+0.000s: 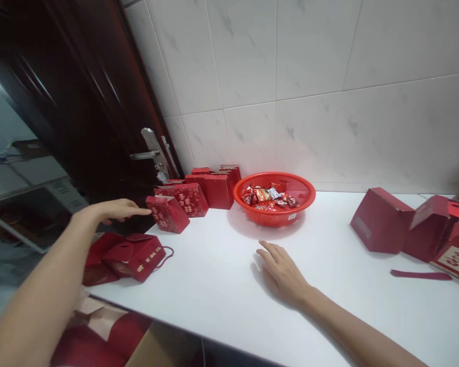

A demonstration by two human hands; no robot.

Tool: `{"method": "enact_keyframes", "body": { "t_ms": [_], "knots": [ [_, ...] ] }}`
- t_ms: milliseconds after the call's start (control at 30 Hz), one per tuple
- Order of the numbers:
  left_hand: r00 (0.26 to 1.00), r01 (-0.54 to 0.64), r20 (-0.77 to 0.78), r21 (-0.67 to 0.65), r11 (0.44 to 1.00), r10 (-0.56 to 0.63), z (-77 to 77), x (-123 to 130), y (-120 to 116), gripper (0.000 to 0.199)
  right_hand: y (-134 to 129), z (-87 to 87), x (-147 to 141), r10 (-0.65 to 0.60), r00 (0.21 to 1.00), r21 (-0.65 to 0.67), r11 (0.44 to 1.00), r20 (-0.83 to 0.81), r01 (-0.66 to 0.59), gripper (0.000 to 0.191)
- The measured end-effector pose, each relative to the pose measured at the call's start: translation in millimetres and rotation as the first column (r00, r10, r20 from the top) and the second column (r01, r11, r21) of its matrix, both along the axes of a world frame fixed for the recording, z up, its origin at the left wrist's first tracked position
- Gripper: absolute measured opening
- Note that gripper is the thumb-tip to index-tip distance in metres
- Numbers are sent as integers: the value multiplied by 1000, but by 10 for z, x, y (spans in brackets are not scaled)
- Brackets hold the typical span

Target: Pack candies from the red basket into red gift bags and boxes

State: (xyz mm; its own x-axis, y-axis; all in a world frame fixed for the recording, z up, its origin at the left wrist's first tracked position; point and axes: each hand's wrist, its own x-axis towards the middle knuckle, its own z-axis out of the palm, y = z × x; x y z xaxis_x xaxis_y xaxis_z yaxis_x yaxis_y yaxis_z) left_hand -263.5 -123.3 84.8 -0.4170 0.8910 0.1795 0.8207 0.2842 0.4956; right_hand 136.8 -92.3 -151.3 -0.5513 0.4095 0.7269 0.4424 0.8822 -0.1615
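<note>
My left hand (118,210) reaches out with its index finger extended, the tip at the left side of a small red gift box (168,214) with pale characters. The hand is not wrapped around the box. My right hand (279,270) hovers low over or rests on the white table (214,270), palm down, fingers loosely stretched and holding nothing. Beyond it stands a red plastic basket (274,216) with small wrapped candies (271,196) inside. More red boxes (218,191) stand upright in rows between the left hand's box and the basket.
Two larger red boxes with a cord handle (164,257) lie at the table's left edge. Several dark red boxes (384,219) and a dark red strip (421,275) are at the right. A tiled wall (309,137) backs the table; a dark door (99,102) stands left. Below sits an open carton (156,346).
</note>
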Motion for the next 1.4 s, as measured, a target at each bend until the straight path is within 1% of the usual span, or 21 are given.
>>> {"method": "enact_keyframes", "body": {
  "t_ms": [33, 67, 100, 133, 167, 233, 300, 367, 400, 467, 533, 600, 667, 733, 833, 900, 933, 1000, 1133, 1300, 1400],
  "knots": [
    [999, -22, 47, -116, 993, 28, -13, -56, -67, 31, 3, -2, -2, 3, 1000, -9, 1000, 4, -3, 35],
    [994, -38, 94, -234, 971, 62, -36, -101, -129, 27, 7, -6, -4, 6, 1000, -12, 1000, 10, -5, 33],
    [987, -47, 132, -328, 944, 95, -70, -133, -181, 28, 12, -10, -6, 10, 1000, -12, 1000, 15, -10, 32],
    [981, -45, 156, -383, 923, 112, -113, -152, -218, 33, 17, -14, -7, 17, 1000, -8, 1000, 20, -16, 32],
    [979, -31, 170, -412, 911, 110, -163, -160, -239, 38, 21, -17, -7, 21, 1000, -4, 1000, 23, -21, 33],
    [982, 36, 184, -441, 897, 51, -264, -157, -230, 42, 25, -23, -2, 20, 999, 1, 1000, 26, -20, 34],
    [981, 132, 191, -465, 876, -46, -340, -140, -170, 39, 26, -29, 8, 8, 1000, 4, 1000, 27, -8, 34],
    [976, 201, 173, -463, 863, -135, -369, -98, -86, 34, 29, -38, 16, -5, 1000, 1, 1000, 25, 5, 34],
    [971, 231, 159, -455, 860, -177, -368, -59, -41, 32, 31, -45, 18, -8, 1000, -3, 1000, 19, 8, 34],
    [946, 324, 156, -441, 837, -284, -352, 74, 46, 37, 41, -62, 17, -8, 1000, -20, 1000, 0, 8, 35],
    [892, 451, 176, -391, 803, -416, -351, 288, 125, 42, 55, -72, 13, -8, 999, -45, 999, -34, 7, 37],
    [839, 543, 148, -290, 788, -524, -390, 569, 200, 45, 72, -59, 17, -21, 996, -72, 997, -84, 15, 38],
    [773, 633, 81, -180, 753, -630, -471, 889, 274, 47, 89, -12, 37, -33, 987, -97, 995, -154, 18, 40],
    [702, 707, 2, -128, 696, -712, -574, 1216, 352, 48, 102, 65, 74, -34, 972, -124, 992, -233, 5, 44],
    [603, 784, -103, -106, 612, -791, -728, 1652, 484, 47, 108, 191, 145, -30, 957, -166, 986, -288, -18, 49],
    [545, 826, -142, -76, 558, -826, -821, 1870, 584, 45, 105, 255, 187, -27, 959, -183, 983, -284, -27, 50],
    [532, 839, -146, -42, 543, -834, -866, 1951, 637, 41, 102, 279, 203, -21, 959, -185, 982, -284, -33, 48],
    [544, 839, -120, 52, 542, -830, -948, 2058, 738, 31, 94, 316, 229, -2, 954, -173, 984, -299, -52, 42],
    [579, 801, -9, 194, 567, -815, -1076, 2106, 868, 26, 73, 363, 253, 25, 939, -131, 989, -343, -74, 34],
    [555, 795, 81, 242, 556, -828, -1184, 2080, 872, 20, 67, 332, 234, 61, 932, -113, 988, -356, -107, 22],
    [536, 795, 81, 288, 534, -840, -1253, 2075, 870, 20, 65, 317, 221, 73, 940, -117, 986, -333, -118, 15]
  ]
}}
